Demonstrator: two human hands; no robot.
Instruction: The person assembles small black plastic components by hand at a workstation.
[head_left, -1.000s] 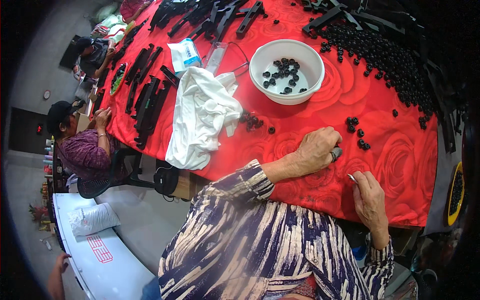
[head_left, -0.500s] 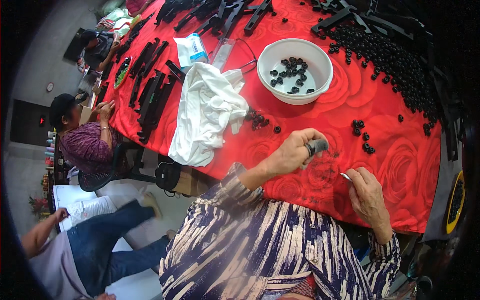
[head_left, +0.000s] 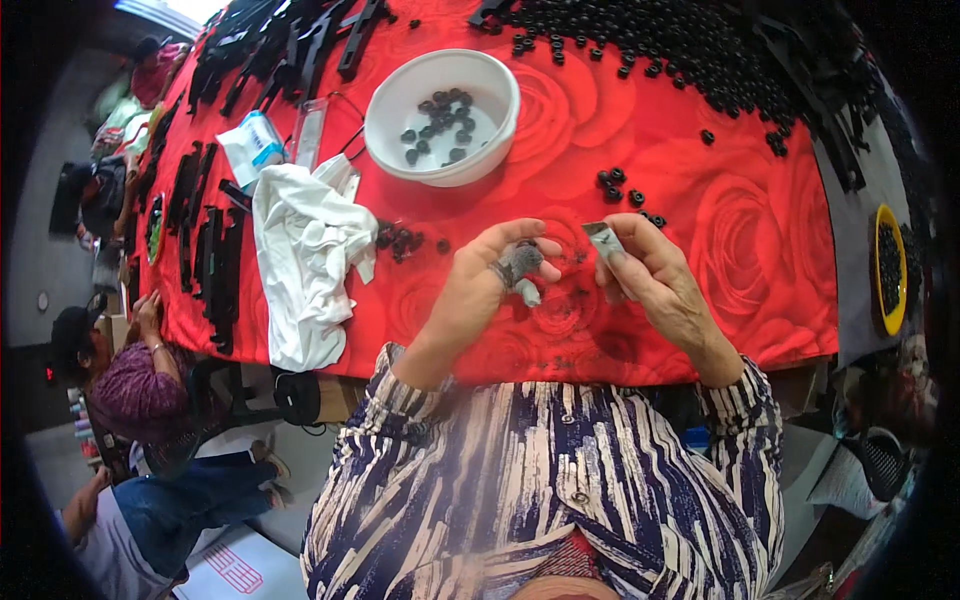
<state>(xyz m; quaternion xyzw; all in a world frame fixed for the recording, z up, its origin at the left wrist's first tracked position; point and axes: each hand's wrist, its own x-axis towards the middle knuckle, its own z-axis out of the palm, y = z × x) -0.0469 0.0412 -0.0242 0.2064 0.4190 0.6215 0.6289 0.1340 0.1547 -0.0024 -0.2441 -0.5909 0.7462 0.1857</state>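
Note:
My left hand (head_left: 482, 268) is over the near part of the red table. Its fingers are curled but apart, and a grey wrap (head_left: 518, 262) covers one of them. Nothing shows clearly between the fingertips. To its right, my right hand (head_left: 655, 275) pinches a small flat metal blade (head_left: 603, 238) between thumb and fingers, its end pointing up and toward my left hand. Dark crumbs lie on the cloth between and below the hands. Beyond my right hand sit several small black ring-shaped parts (head_left: 612, 184); another small cluster (head_left: 398, 240) lies left of my left hand.
A white bowl (head_left: 378, 125) holding several black parts stands ahead. To its left are a crumpled white cloth (head_left: 305, 260) and a packet (head_left: 250, 145). A large heap of black parts (head_left: 640, 35) spreads at the far right. Long black pieces (head_left: 215, 265) lie left; other people sit beyond.
The view has turned right, so the table things appear further left. My right hand has risen and come closer to my left hand, with the blade now pointing up.

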